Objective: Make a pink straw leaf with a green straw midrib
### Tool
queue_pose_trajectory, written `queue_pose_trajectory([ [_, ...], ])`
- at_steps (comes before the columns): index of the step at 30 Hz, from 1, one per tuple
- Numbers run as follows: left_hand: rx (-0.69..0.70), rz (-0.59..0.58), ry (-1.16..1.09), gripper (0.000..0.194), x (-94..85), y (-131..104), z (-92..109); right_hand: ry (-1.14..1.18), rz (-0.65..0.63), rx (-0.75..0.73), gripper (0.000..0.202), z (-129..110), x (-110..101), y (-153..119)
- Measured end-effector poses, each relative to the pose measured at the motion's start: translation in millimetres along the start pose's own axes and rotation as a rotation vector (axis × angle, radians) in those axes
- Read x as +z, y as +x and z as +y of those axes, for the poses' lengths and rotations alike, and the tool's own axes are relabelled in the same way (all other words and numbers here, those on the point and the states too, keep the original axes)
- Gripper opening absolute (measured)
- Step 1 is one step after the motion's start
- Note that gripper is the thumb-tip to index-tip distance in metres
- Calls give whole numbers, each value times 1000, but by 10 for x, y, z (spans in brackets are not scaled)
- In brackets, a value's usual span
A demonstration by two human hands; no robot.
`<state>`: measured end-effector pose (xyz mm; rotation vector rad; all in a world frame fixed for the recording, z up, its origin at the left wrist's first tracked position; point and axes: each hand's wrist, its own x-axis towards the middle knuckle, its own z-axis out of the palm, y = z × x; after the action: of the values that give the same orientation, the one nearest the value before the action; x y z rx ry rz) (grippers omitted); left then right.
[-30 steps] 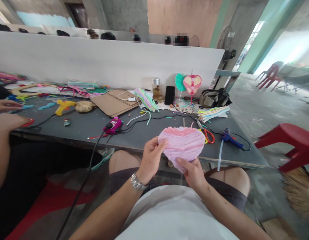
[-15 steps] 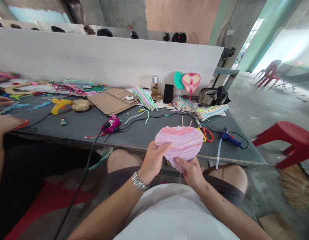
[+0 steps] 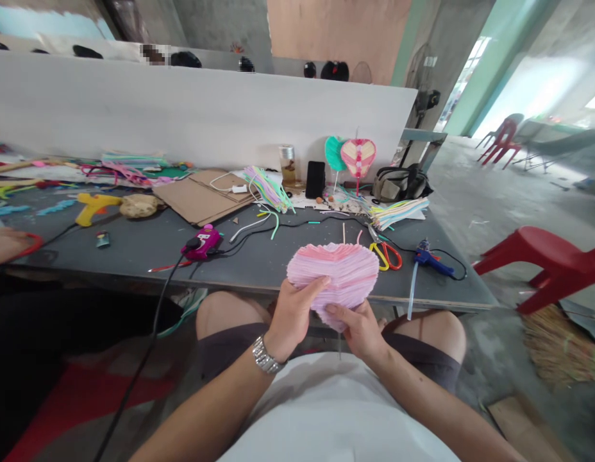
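A pink and lilac heart-shaped fan [image 3: 343, 273], made of rows of fuzzy pipe cleaners, is held in front of me over the table's near edge. My left hand [image 3: 295, 308] grips its left side, thumb lying across the front. Lower down, my right hand [image 3: 359, 326] pinches the pointed end, its thumb also on the front. A thin stem hangs below the point. Scissors with yellow and orange handles [image 3: 385, 253] lie just beyond the heart to the right. A blue glue gun [image 3: 435, 260] with a clear glue stick rests farther right.
On the grey table [image 3: 259, 263] are a magenta power adapter [image 3: 202, 242], a yellow glue gun [image 3: 93, 208], cardboard sheets [image 3: 201, 199], pipe-cleaner bundles [image 3: 268, 188], a phone [image 3: 315, 179] and a jar [image 3: 287, 165]. A co-worker's hand [image 3: 11, 246] holds a red-handled tool at left. A red stool [image 3: 542, 256] stands right.
The view has shifted slightly, so the table things sit farther left. Both hands keep the same hold on the heart-shaped fan. The co-worker's arm at left has moved.
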<state>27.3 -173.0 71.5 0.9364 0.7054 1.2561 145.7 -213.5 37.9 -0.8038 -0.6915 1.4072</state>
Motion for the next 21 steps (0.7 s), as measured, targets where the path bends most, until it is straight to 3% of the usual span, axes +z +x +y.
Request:
queue_pose_trajectory([
  [12,-42,7,-91,32,135,-82,-65,-37,-40,-54,34,49,-57,20],
  [21,0,119,-74,30,145,-58,-78,-116,-27,-58,35,-39,-116,13],
])
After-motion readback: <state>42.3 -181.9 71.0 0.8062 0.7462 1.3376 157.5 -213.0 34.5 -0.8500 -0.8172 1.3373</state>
